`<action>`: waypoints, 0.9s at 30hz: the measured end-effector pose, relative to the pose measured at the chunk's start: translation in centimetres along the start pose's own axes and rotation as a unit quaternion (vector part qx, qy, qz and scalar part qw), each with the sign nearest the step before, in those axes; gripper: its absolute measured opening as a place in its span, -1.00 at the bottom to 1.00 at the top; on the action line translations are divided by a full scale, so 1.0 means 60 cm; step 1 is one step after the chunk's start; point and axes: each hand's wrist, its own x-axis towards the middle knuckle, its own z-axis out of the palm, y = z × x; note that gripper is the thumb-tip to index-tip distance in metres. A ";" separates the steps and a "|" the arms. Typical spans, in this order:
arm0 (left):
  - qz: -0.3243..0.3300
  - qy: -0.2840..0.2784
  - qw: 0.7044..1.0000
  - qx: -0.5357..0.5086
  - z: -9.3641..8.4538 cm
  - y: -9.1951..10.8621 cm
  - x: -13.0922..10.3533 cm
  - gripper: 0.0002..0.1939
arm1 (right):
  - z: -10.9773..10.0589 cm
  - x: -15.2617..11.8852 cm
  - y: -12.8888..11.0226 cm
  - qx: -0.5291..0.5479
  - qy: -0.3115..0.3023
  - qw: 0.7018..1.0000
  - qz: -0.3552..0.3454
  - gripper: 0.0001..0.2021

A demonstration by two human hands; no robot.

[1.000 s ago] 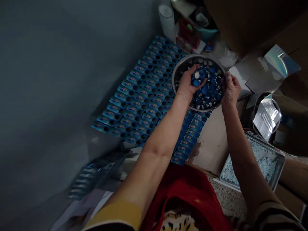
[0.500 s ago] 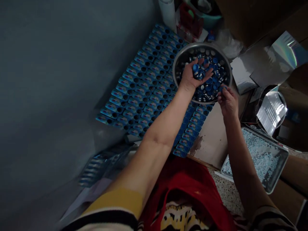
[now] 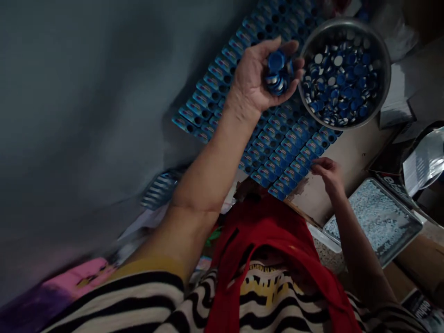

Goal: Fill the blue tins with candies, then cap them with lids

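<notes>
My left hand (image 3: 251, 76) is palm up with curled fingers, cupping a pile of round blue-and-silver caps (image 3: 276, 61). It hangs over rows of blue printed cards (image 3: 274, 162) with round recesses, dark in many and blue in others. To its right stands a metal bowl (image 3: 387, 78) holding many loose caps (image 3: 350, 99). My right hand (image 3: 331, 175) is at the right edge of the nearer cards, thumb and fingers drawn together. Whatever is between those fingertips is too small and dim to make out.
A shallow tray (image 3: 406, 231) of pale blue and white pellets lies right of my right forearm. Behind it are a cardboard box (image 3: 425, 245) and shiny film (image 3: 421, 164). A wall (image 3: 86, 115) borders the left side. My red apron (image 3: 267, 222) meets the table's near edge.
My left hand has left the bowl, moving left over the cards with its caps. My right hand has come from the bowl's rim towards me, to the cards' edge. The view has shifted.
</notes>
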 end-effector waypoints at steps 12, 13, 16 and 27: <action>-0.012 0.160 0.978 -0.136 -0.282 -0.145 -0.132 -0.94 | 0.130 0.142 -0.037 -0.345 0.107 0.909 -0.208 -0.82; -0.014 0.161 0.977 -0.141 -0.292 -0.153 -0.133 -0.94 | 0.131 0.158 -0.051 -0.383 0.111 0.890 -0.223 -0.82; -0.020 0.153 0.976 -0.155 -0.316 -0.163 -0.132 -0.91 | 0.120 0.191 -0.082 -0.444 0.080 0.858 -0.244 -0.81; -0.012 0.136 0.974 -0.183 -0.355 -0.140 -0.130 -0.77 | 0.027 0.225 -0.139 -0.460 0.044 0.855 -0.234 -0.91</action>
